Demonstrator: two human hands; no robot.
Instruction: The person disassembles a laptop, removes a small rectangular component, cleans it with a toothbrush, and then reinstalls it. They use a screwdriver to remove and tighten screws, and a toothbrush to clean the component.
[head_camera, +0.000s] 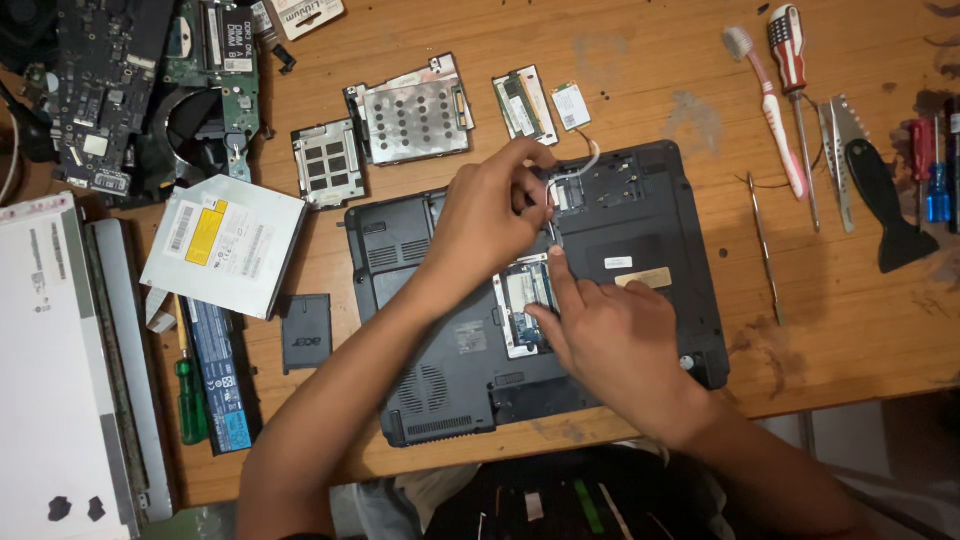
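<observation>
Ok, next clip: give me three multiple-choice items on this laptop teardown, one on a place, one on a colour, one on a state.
1. Where does the silver optical drive lie?
A. left of the black laptop
B. on top of the laptop
C. right of the screwdrivers

2. What colour is the handle of the screwdriver at the table's near left edge?
A. yellow
B. green
C. white

3. How does the laptop lie?
A. shut, lid up
B. open, screen facing the camera
C. underside up, covers off

Answers:
1 A: the drive rests on the wooden table beside the laptop's left edge.
2 B: its handle is clear green.
3 C: vents and open bays show, and the left hand and right hand work in the bays.
</observation>
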